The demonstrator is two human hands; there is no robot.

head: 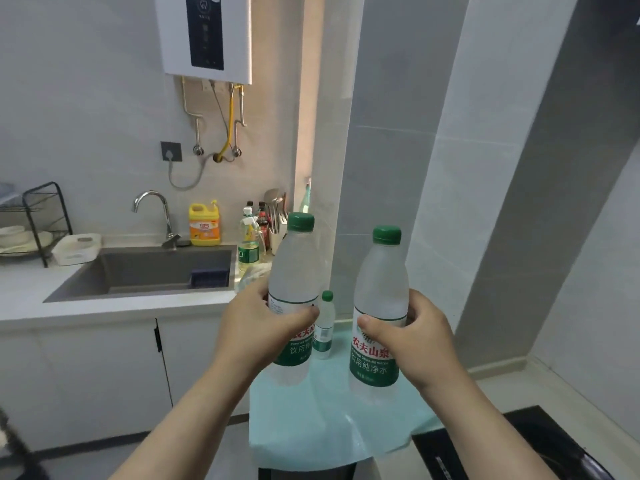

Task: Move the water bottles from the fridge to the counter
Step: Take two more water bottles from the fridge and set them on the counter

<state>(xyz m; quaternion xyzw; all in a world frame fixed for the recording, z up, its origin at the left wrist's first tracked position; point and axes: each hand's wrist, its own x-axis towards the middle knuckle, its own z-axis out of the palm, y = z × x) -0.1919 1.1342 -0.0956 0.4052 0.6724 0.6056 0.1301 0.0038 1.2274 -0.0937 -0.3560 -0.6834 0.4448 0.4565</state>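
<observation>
I hold two clear water bottles with green caps and green labels, both upright. My left hand (263,327) grips the left water bottle (294,271) around its middle. My right hand (412,334) grips the right water bottle (381,292) the same way. Both bottles are over a pale blue glass surface (311,420); whether their bases touch it I cannot tell. A third water bottle (324,323) stands on that surface behind and between the two, close to the tiled wall. No fridge is in view.
To the left is a white counter (114,306) with a grey sink (149,271), a tap (156,209), a yellow detergent jug (204,223), spray and sauce bottles (249,237) and a dish rack (31,223). A black hob (519,445) lies at the lower right.
</observation>
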